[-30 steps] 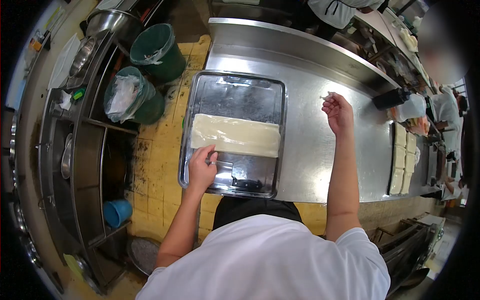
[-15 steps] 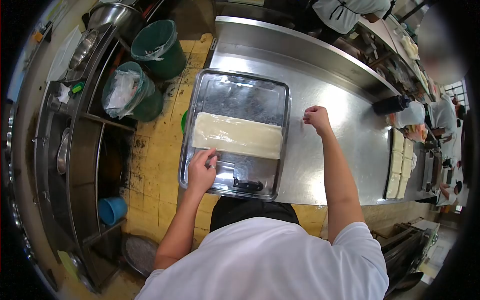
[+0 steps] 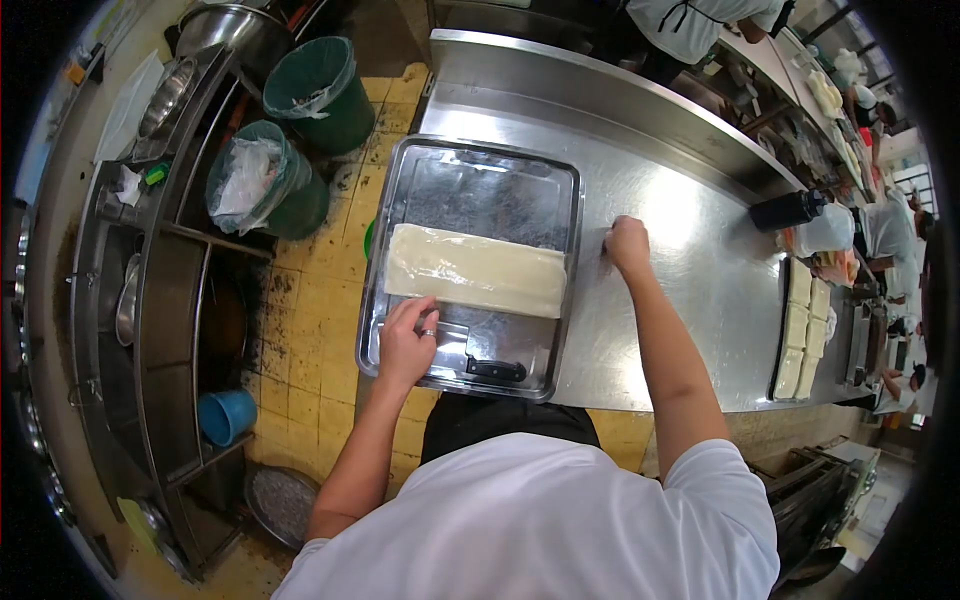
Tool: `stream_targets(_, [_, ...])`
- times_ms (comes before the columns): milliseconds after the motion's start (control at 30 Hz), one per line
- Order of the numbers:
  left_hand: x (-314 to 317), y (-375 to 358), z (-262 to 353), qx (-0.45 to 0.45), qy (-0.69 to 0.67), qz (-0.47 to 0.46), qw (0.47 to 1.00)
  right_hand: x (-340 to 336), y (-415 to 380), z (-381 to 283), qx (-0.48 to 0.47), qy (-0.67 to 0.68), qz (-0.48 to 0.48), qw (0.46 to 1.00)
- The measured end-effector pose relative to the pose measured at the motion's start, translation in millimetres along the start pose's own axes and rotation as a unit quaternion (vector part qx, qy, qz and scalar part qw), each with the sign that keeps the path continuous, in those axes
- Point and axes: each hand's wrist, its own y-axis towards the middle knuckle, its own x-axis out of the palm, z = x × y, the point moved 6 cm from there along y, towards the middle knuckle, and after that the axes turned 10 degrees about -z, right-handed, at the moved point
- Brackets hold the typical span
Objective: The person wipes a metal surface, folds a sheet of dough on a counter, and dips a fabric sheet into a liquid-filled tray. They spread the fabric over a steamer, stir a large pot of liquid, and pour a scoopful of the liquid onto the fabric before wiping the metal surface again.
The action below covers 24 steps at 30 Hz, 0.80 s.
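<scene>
A long, pale slab of dough point(image 3: 475, 270) with a glossy top lies across a metal tray point(image 3: 480, 165). My left hand point(image 3: 408, 340) is over the tray's near left part, fingertips at the slab's near edge, thumb apart from the fingers. Whether it presses on the dough is hard to see. Just beside it, a cleaver point(image 3: 497, 370) with a black handle lies in the tray, its blade partly under my hand. To the right of the tray, my right hand point(image 3: 627, 245) is closed above the steel table; what its fingers hold, if anything, is hidden.
On the right of the steel table point(image 3: 620, 370) stand a black bottle point(image 3: 787, 211) and a dark tray of pale dough blocks point(image 3: 790, 345). Two green bins point(image 3: 315, 100) and a metal shelf point(image 3: 160, 330) are on the left. A co-worker point(image 3: 690, 30) stands beyond the table's raised back edge.
My right hand has shifted slightly left and toward me, its fingers now turned under. My left hand, the dough and the cleaver look nearly unchanged.
</scene>
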Motion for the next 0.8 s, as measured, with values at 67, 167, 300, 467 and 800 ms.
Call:
stream_targets(67, [-1.7,1.0,2.3,0.002,-0.005,0.004,1.000,-5.5,1.7,22.4,0.066,0.163,-0.006,0.984])
stream_targets(167, [-3.2,1.1,4.1,-0.005,-0.013,0.007,1.000,-6.5,-13.6,45.8,0.169,0.588,-0.025,0.790])
stream_targets(300, [-0.2,1.9,-0.5,0.001,-0.004,0.000,1.000,-43.8,-16.2,63.1,0.105,0.791,0.047,0.601])
stream_targets(467, [-7.3,5.3,21.9,0.005,-0.031,-0.009,0.999,-272.7,-70.9,-5.9,-0.172,0.696,0.260,0.647])
stream_targets(800, [-20.9,4.6,73.8,0.054,-0.080,0.012,0.995,-241.1,1.3,-407.5,-0.481,0.300,0.331,0.754])
